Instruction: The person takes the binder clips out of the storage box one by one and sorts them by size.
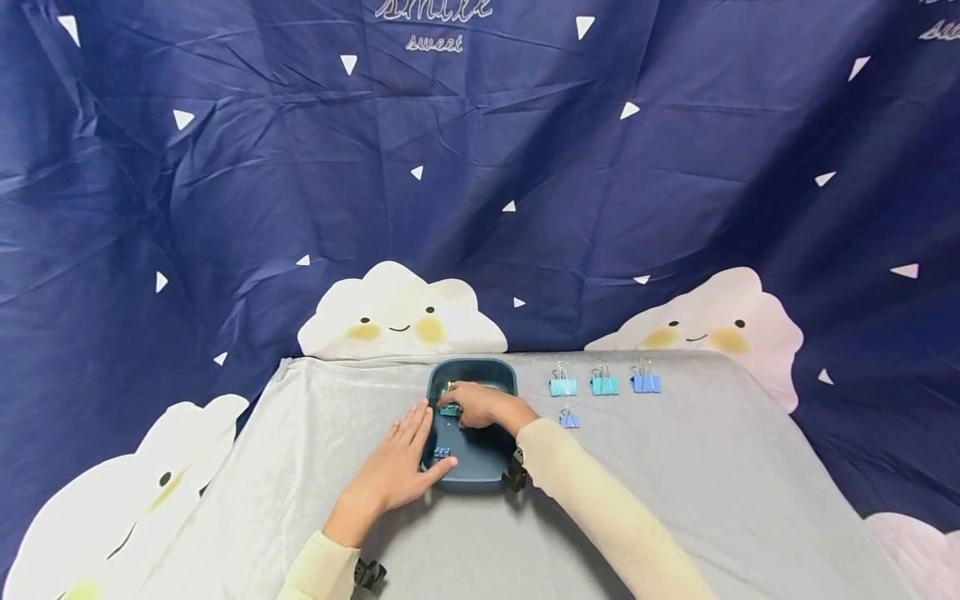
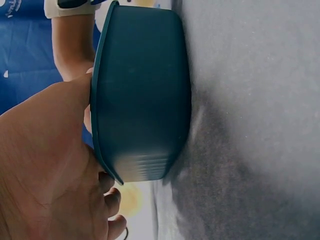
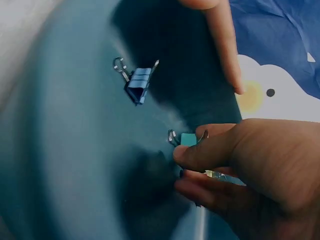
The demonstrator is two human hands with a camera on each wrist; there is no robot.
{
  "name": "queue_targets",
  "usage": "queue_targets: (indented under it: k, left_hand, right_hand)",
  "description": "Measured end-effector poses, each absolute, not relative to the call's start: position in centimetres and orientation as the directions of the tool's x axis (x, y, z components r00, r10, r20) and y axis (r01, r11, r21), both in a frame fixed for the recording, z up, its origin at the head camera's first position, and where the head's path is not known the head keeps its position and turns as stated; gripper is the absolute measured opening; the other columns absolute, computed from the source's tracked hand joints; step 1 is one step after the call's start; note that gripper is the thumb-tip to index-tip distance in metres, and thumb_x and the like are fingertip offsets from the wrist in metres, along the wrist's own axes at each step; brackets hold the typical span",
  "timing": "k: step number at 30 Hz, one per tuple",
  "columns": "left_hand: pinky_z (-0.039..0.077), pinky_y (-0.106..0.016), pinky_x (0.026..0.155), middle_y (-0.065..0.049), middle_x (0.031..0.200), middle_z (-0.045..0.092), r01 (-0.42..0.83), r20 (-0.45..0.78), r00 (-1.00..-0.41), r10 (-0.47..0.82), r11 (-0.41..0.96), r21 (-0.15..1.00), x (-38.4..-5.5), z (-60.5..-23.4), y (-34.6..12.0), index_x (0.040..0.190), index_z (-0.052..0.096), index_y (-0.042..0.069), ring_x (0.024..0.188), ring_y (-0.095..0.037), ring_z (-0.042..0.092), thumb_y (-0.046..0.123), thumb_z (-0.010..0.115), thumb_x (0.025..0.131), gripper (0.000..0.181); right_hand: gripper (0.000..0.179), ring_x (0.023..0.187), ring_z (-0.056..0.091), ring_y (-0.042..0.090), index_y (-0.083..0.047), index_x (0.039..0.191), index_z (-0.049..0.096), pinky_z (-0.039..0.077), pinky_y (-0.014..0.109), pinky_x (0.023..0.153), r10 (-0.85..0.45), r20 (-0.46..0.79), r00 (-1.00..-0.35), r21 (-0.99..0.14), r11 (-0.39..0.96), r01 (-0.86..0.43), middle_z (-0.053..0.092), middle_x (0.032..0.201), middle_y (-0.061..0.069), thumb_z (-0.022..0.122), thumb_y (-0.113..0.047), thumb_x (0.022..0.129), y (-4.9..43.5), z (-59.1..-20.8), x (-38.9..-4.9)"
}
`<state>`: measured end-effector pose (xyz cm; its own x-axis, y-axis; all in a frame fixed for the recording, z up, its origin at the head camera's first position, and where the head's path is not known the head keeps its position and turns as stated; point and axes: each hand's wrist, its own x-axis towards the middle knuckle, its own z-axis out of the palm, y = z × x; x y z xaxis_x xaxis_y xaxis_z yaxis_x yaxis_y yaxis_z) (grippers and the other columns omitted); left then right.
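Note:
A dark teal plastic bin (image 1: pixel 474 485) stands on the grey cloth, and both hands are at it. My left hand (image 1: pixel 393 460) rests along its left rim, fingers extended and thumb at the near-left corner. Down inside the bin, my right hand (image 1: pixel 483 405) pinches a teal binder clip (image 3: pixel 188 139) between thumb and fingers; part of that clip is hidden behind them. A small blue binder clip (image 3: pixel 140 84) lies on the bin floor, apart from the right hand. Something yellowish with metal wire (image 3: pixel 216 174) shows just beyond the right fingers, mostly covered.
Right of the bin, on the cloth, a row holds two teal binder clips (image 1: pixel 563 383) (image 1: pixel 604 382) and a larger blue binder clip (image 1: pixel 646 382). A smaller blue binder clip (image 1: pixel 569 419) lies in front of them. A navy curtain (image 1: pixel 480 167) hangs behind the table.

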<state>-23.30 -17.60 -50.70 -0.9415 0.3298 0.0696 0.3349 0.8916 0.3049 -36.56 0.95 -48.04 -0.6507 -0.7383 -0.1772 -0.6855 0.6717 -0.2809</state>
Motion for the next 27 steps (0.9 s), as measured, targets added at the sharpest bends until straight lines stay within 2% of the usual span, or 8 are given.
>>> queue_targets:
  k: [6, 10, 13, 15, 17, 19, 23, 27]
  left_hand:
    - [0.022, -0.054, 0.135, -0.016, 0.179, 0.017, 0.335, 0.066, -0.941, 0.332, 0.889, 0.311, -23.2, -50.7, -17.7, 0.168, 0.022, -0.001, 0.166, -0.034, 0.020, 0.070, 0.051, 0.103, 0.101]
    - [0.022, -0.054, 0.135, -0.016, 0.179, 0.017, 0.334, 0.069, -0.942, 0.329, 0.890, 0.311, -23.3, -50.7, -17.6, 0.168, 0.023, -0.001, 0.166, -0.035, 0.020, 0.070, 0.051, 0.103, 0.101]
    - [0.022, -0.054, 0.135, -0.015, 0.179, 0.016, 0.335, 0.069, -0.941, 0.330, 0.891, 0.307, -23.3, -50.7, -17.6, 0.169, 0.022, -0.001, 0.166, -0.034, 0.020, 0.071, 0.049, 0.103, 0.101]
    - [0.022, -0.054, 0.135, -0.015, 0.179, 0.017, 0.335, 0.070, -0.941, 0.330, 0.889, 0.312, -23.3, -50.7, -17.5, 0.168, 0.022, -0.001, 0.166, -0.034, 0.019, 0.071, 0.049, 0.103, 0.101]
    - [0.022, -0.054, 0.135, -0.015, 0.179, 0.016, 0.333, 0.067, -0.942, 0.328, 0.890, 0.312, -23.3, -50.6, -17.5, 0.169, 0.022, 0.000, 0.166, -0.033, 0.019, 0.071, 0.049, 0.103, 0.101]
    - [0.023, -0.054, 0.135, -0.015, 0.179, 0.018, 0.333, 0.072, -0.942, 0.328, 0.888, 0.318, -23.4, -50.6, -17.5, 0.168, 0.023, -0.001, 0.166, -0.034, 0.020, 0.070, 0.051, 0.103, 0.101]
    - [0.023, -0.054, 0.135, -0.015, 0.179, 0.017, 0.331, 0.064, -0.942, 0.328, 0.890, 0.314, -23.5, -50.6, -17.5, 0.169, 0.022, 0.000, 0.166, -0.034, 0.020, 0.070, 0.052, 0.103, 0.100]
    - [0.021, -0.053, 0.135, -0.014, 0.179, 0.016, 0.327, 0.058, -0.943, 0.326, 0.891, 0.316, -23.4, -50.7, -17.5, 0.169, 0.021, 0.001, 0.166, -0.033, 0.019, 0.070, 0.051, 0.103, 0.101]
  right_hand:
    - [0.051, 0.106, 0.069, 0.022, -0.014, 0.142, 0.067, 0.043, 0.042, 0.125, -0.752, -0.207, -0.626, -0.287, 0.658, -0.696, 0.075, 0.113, 0.010, 0.079, -0.003, 0.093, 0.8, -48.2, -36.3]
    - [0.034, 0.114, 0.069, 0.021, -0.015, 0.128, 0.073, 0.032, 0.040, 0.132, -0.725, -0.220, -0.653, -0.255, 0.689, -0.679, 0.076, 0.113, 0.004, 0.080, -0.011, 0.096, 0.8, -48.6, -36.4]
    - [0.022, 0.116, 0.070, 0.019, -0.015, 0.116, 0.076, 0.048, 0.036, 0.120, -0.697, -0.214, -0.684, -0.237, 0.717, -0.656, 0.077, 0.113, 0.000, 0.082, -0.018, 0.096, 0.9, -48.9, -36.4]
    - [0.017, 0.102, 0.070, 0.018, -0.014, 0.110, 0.076, 0.056, 0.033, 0.101, -0.686, -0.201, -0.699, -0.251, 0.726, -0.641, 0.076, 0.102, 0.000, 0.082, -0.022, 0.096, 0.9, -48.9, -36.5]
    - [0.013, 0.086, 0.065, 0.015, -0.014, 0.104, 0.075, 0.055, 0.031, 0.081, -0.677, -0.181, -0.714, -0.274, 0.732, -0.624, 0.070, 0.089, -0.001, 0.080, -0.024, 0.098, 1.0, -48.8, -36.5]
    - [0.011, 0.075, 0.059, 0.013, -0.013, 0.099, 0.073, 0.050, 0.029, 0.071, -0.669, -0.162, -0.726, -0.297, 0.734, -0.610, 0.064, 0.079, -0.002, 0.075, -0.024, 0.102, 1.2, -48.8, -36.7]
    - [0.013, 0.069, 0.057, 0.011, -0.013, 0.101, 0.073, 0.048, 0.027, 0.066, -0.655, -0.131, -0.744, -0.329, 0.737, -0.591, 0.062, 0.077, -0.003, 0.064, -0.019, 0.108, 1.5, -49.1, -37.0]
    - [0.017, 0.083, 0.064, 0.014, -0.010, 0.111, 0.076, 0.054, 0.032, 0.076, -0.643, -0.090, -0.761, -0.345, 0.737, -0.582, 0.073, 0.093, 0.003, 0.061, -0.016, 0.108, 1.8, -49.5, -37.2]
